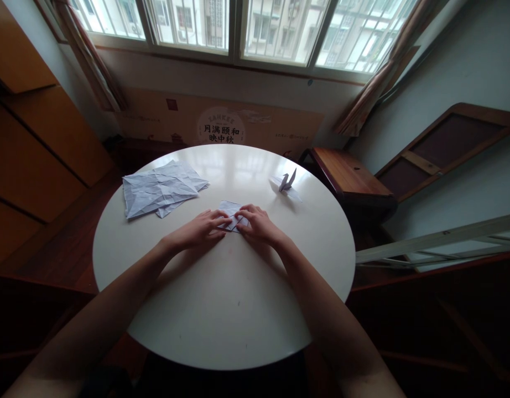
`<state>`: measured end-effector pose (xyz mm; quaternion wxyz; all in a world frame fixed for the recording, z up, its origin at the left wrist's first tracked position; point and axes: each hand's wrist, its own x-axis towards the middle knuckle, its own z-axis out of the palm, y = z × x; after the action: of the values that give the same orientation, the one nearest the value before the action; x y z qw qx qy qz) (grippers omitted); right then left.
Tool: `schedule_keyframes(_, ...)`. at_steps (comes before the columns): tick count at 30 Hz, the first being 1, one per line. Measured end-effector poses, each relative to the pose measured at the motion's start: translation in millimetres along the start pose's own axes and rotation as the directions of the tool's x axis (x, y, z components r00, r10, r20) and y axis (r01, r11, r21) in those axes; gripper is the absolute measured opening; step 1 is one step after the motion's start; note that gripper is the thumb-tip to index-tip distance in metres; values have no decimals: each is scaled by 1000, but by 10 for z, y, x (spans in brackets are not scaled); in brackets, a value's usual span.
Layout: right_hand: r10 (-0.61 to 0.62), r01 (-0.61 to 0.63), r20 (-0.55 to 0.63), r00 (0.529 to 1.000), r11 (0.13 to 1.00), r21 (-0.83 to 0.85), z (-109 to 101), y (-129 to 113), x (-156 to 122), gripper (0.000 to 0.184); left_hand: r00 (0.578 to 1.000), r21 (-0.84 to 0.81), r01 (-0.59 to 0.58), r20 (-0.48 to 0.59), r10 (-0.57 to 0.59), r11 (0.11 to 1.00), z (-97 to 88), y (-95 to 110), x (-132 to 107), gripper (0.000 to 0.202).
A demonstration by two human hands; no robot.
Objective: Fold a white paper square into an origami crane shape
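Your left hand (207,225) and right hand (257,222) both pinch the folded paper (229,207) on the white tabletop (222,309). An origami crane (284,184) sits beyond your right hand

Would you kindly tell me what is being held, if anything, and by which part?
The left hand and right hand touch the folded paper at its left and right sides; whether they grip or only press it cannot be told.

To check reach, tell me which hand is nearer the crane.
Right: the right hand touches the folded paper, left of the crane and closer to the person; the left hand is farther left.
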<state>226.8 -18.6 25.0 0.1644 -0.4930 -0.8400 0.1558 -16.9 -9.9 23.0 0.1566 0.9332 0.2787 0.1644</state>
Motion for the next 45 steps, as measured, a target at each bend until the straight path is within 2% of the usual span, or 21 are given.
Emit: schedule_keyframes(45,-2,2,5,1000,1000,1,-2,1,2,32,1000,28,17,7,-17,999,0,9,-8,40)
